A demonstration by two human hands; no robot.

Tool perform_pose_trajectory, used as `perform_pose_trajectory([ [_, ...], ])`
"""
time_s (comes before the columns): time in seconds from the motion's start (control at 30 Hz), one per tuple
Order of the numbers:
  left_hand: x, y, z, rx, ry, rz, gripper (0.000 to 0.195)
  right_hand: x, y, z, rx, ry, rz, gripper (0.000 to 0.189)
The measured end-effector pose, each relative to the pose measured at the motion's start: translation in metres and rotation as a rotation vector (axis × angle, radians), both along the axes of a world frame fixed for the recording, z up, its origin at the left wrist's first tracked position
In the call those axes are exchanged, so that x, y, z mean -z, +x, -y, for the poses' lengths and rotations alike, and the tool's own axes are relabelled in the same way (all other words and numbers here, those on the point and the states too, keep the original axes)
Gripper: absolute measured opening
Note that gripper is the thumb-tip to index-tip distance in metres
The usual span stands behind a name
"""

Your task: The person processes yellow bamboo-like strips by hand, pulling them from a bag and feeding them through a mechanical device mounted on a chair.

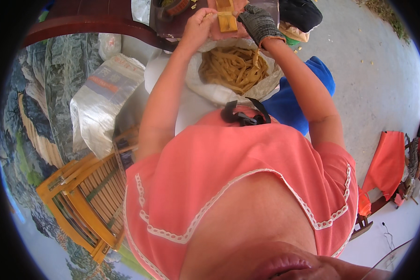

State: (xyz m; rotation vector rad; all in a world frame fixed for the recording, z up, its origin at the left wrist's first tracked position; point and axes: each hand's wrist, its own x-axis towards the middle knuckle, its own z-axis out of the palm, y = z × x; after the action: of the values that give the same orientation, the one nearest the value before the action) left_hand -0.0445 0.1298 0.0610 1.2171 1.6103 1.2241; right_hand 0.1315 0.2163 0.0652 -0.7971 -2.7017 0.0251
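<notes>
A yellow wooden block lies on a pinkish cloth on the dark red table. Across its top runs a narrow pale strip, whose material I cannot tell. My left hand, bare, pinches the strip's left end between thumb and fingers. On the block's other side, my right hand wears a grey knitted glove and grips the right end; its fingertips are partly hidden. Below both hands, an open white woven sack holds a heap of long, flat tan strips. One strip rises towards my right wrist.
A brown cup-like container stands on the table. A dark red chair rail curves in at left. Further left are a stuffed white sack and a folded wooden chair. Blue cloth lies beneath my right arm.
</notes>
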Motion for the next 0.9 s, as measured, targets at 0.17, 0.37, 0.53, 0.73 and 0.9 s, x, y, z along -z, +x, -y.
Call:
perform_pose_trajectory([
  [0.17,-0.004,-0.005,-0.015,-0.037,-0.023,-0.032,0.023,0.012,-0.016,-0.02,0.026,0.013,-0.135,0.025],
  [0.37,0.008,-0.001,-0.013,-0.075,-0.267,-0.564,0.029,0.08,-0.023,-0.039,0.167,-0.212,0.168,0.032],
  [0.53,0.026,0.009,0.042,-0.072,0.094,-0.677,0.026,0.042,0.001,0.01,0.251,-0.437,-0.228,0.029],
  [0.73,0.027,0.06,0.093,0.165,-0.455,1.144,0.035,-0.018,0.005,0.088,-0.055,-0.137,-0.495,0.021],
  [0.9,0.054,0.039,0.087,0.26,-0.219,1.556,0.026,0.024,0.011,0.127,-0.304,-0.201,-0.644,0.02],
])
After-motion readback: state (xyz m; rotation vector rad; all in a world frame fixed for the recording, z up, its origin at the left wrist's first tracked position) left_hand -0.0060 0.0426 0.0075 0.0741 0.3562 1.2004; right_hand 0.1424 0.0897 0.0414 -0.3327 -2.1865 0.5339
